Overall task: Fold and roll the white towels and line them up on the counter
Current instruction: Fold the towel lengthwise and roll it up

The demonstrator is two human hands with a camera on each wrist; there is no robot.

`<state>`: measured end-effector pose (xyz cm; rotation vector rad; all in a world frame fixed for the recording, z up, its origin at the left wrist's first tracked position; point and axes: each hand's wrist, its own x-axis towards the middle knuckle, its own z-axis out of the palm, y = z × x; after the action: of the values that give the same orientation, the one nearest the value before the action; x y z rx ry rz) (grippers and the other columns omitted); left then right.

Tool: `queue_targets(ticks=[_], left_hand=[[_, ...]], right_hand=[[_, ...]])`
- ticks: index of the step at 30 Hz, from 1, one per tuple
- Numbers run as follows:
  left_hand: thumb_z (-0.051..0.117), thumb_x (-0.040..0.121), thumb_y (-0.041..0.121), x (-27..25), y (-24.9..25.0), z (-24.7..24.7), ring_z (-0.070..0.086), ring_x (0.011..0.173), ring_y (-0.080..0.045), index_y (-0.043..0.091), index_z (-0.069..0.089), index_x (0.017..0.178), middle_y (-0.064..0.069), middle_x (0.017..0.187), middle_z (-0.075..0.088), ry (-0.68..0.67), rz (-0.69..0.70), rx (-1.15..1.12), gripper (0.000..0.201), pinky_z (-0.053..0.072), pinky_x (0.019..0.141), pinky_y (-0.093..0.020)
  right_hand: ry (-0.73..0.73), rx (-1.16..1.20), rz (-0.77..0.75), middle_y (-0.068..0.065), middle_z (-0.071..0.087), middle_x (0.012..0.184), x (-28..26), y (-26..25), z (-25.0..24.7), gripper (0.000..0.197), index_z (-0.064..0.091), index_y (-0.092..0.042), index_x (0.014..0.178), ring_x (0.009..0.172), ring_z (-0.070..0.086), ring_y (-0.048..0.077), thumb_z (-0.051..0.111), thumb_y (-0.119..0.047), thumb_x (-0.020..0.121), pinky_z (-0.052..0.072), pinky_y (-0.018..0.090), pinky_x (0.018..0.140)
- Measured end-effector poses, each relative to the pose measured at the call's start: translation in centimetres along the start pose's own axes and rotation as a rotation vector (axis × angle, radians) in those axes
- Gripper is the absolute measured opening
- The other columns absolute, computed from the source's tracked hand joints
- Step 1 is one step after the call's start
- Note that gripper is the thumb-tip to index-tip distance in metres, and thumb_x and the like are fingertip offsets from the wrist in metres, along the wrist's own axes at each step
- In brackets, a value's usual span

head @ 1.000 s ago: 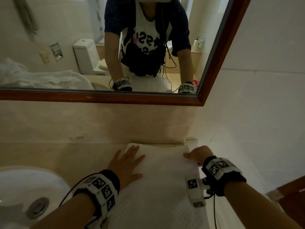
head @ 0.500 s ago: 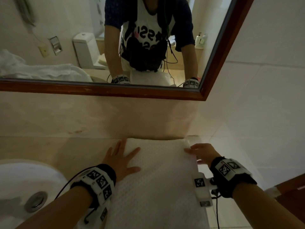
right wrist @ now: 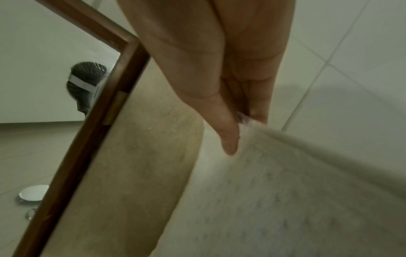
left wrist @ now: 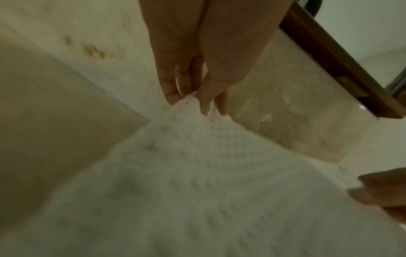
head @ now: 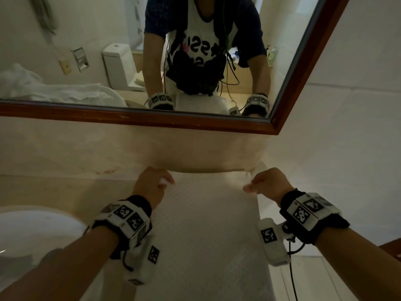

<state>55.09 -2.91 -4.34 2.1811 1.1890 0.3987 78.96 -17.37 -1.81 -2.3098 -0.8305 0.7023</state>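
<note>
A dim bathroom: a wood-framed mirror (head: 138, 120) over a beige desk (head: 54, 187), with a sink (head: 32, 227) at the left. The towel (head: 201, 235) lies lengthwise on the desk, running from the wall toward the person, its far edge lifted off the surface. The left hand (head: 149, 185) pinches the far left corner between thumb and fingers (left wrist: 173, 93); the right hand (head: 269, 183) pinches the far right corner the same way (thumb on top, in the wrist view). The hands are well apart, one at each corner.

The step looks like the start of a fold or roll toward the body. To do it well, keep both corners level and the edge taut, bring them over together, and match the side edges before pressing flat, so the later roll comes out even.
</note>
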Motion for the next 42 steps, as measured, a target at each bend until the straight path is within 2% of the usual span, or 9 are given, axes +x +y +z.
queue_targets(ticks=[3, 6, 14, 18, 22, 26, 32, 38, 42], left_hand=[[0.046, 0.095, 0.006, 0.3, -0.7, -1.8, 0.045, 0.116, -0.026, 0.023, 0.034, 0.142, -0.010, 0.118, 0.044, -0.161, 0.024, 0.114, 0.052, 0.035, 0.094, -0.025], [0.045, 0.097, 0.018, 0.5, -1.0, -1.9, 0.035, 0.131, -0.028, 0.024, 0.016, 0.148, -0.016, 0.141, 0.033, -0.401, -0.028, 0.358, 0.059, 0.029, 0.106, -0.028], [0.053, 0.091, 0.042, 0.7, -2.4, -3.3, 0.050, 0.117, -0.020, 0.013, 0.052, 0.131, -0.006, 0.130, 0.052, -0.436, -0.060, 0.376, 0.048, 0.036, 0.097, -0.023], [0.047, 0.095, 0.035, 1.5, -1.5, -4.1, 0.052, 0.114, -0.022, 0.003, 0.063, 0.117, -0.007, 0.117, 0.059, -0.352, -0.004, 0.343, 0.042, 0.035, 0.092, -0.024], [0.053, 0.092, 0.036, 2.4, -1.5, -4.2, 0.048, 0.119, -0.026, 0.004, 0.065, 0.109, -0.010, 0.125, 0.056, -0.280, -0.029, 0.355, 0.038, 0.034, 0.100, -0.029], [0.052, 0.092, 0.040, 1.8, -2.1, -1.9, 0.053, 0.114, -0.023, 0.011, 0.061, 0.115, -0.006, 0.125, 0.057, -0.294, -0.066, 0.541, 0.038, 0.042, 0.097, -0.031], [0.047, 0.095, 0.037, 0.8, -2.8, -0.5, 0.051, 0.120, -0.020, 0.013, 0.061, 0.122, -0.002, 0.132, 0.055, -0.254, 0.047, 0.336, 0.039, 0.036, 0.100, -0.025], [0.062, 0.088, 0.021, 0.4, -2.2, -2.6, 0.057, 0.098, -0.015, 0.016, 0.060, 0.118, 0.001, 0.108, 0.063, -0.140, 0.193, 0.238, 0.030, 0.042, 0.086, -0.021], [0.052, 0.091, 0.017, 0.0, -2.2, -3.4, 0.050, 0.102, -0.010, 0.021, 0.056, 0.119, 0.005, 0.108, 0.053, -0.254, 0.394, 0.546, 0.028, 0.031, 0.077, -0.014]], right_hand=[[-0.023, 0.087, -0.008, 0.000, 0.052, 0.057, 0.0, -0.7, -0.2, 0.034, 0.054, -0.014, 0.047, 0.062, 0.049, 0.014, 0.080, -0.010, 0.068, 0.041, 0.027, 0.067], [-0.145, -0.102, 0.045, 0.005, 0.056, 0.071, 0.1, -0.5, 2.0, 0.033, 0.051, -0.017, 0.053, 0.075, 0.053, 0.019, 0.073, -0.019, 0.077, 0.049, 0.035, 0.080], [-0.234, -0.085, 0.128, 0.007, 0.059, 0.073, -0.2, -0.1, 2.8, 0.029, 0.053, -0.012, 0.059, 0.083, 0.061, 0.026, 0.071, -0.016, 0.080, 0.051, 0.042, 0.093], [-0.119, -0.097, 0.079, 0.001, 0.056, 0.064, 0.3, -1.5, 0.9, 0.028, 0.055, -0.011, 0.055, 0.061, 0.055, 0.014, 0.077, -0.009, 0.073, 0.051, 0.025, 0.068], [-0.072, -0.099, 0.060, 0.007, 0.060, 0.071, 0.8, -1.7, 0.2, 0.026, 0.057, -0.010, 0.055, 0.074, 0.057, 0.019, 0.080, -0.008, 0.068, 0.048, 0.028, 0.073], [0.006, -0.467, -0.040, 0.010, 0.065, 0.102, 0.3, 0.3, 4.1, 0.006, 0.067, -0.006, 0.077, 0.098, 0.057, 0.024, 0.063, -0.006, 0.081, 0.040, 0.023, 0.078], [-0.129, -0.479, -0.244, 0.011, 0.043, 0.137, 0.3, -0.1, 5.1, 0.058, 0.038, -0.007, 0.133, 0.124, 0.044, 0.025, 0.060, 0.000, 0.080, 0.036, 0.027, 0.098], [-0.190, -0.509, -0.368, 0.008, 0.051, 0.121, 0.7, -1.6, 4.3, 0.018, 0.062, -0.009, 0.095, 0.111, 0.048, 0.023, 0.066, -0.004, 0.078, 0.039, 0.020, 0.083], [-0.183, -0.750, -0.638, 0.011, 0.063, 0.081, -2.2, -1.6, 4.9, 0.022, 0.053, -0.016, 0.055, 0.071, 0.059, 0.023, 0.068, 0.000, 0.058, 0.043, 0.019, 0.054]])
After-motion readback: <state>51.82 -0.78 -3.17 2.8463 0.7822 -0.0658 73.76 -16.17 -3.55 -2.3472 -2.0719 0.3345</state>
